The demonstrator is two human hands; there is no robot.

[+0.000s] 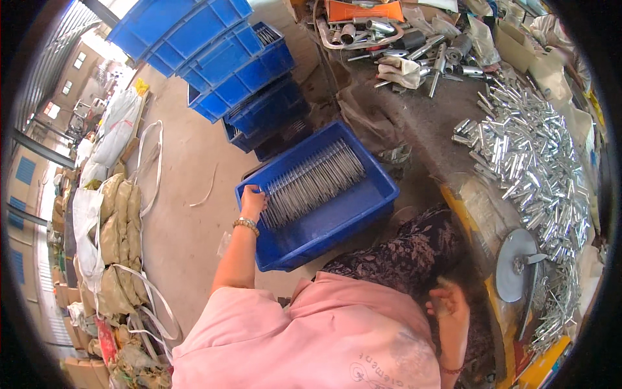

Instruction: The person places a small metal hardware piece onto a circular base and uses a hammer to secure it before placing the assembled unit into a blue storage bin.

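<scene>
In front of me a blue plastic bin [311, 241] holds a long row of thin metal rods [314, 185], packed side by side. My left hand [253, 200] is at the row's left end, by the bin's left rim. Its fingers are curled closed against the end rods, and what they grip is hidden. My right hand [448, 301] hangs apart from the bin, close to my right side and my dark patterned trousers. Slightly blurred, its fingers are loosely bent and apart, with nothing visible in them.
Stacked blue bins [240, 71] stand beyond the bin, some with rods inside. On the right, a workbench carries a heap of shiny metal pieces [531, 155], a grey disc [516, 264], and metal tools with a glove [398, 71]. Filled sacks [120, 240] line the left.
</scene>
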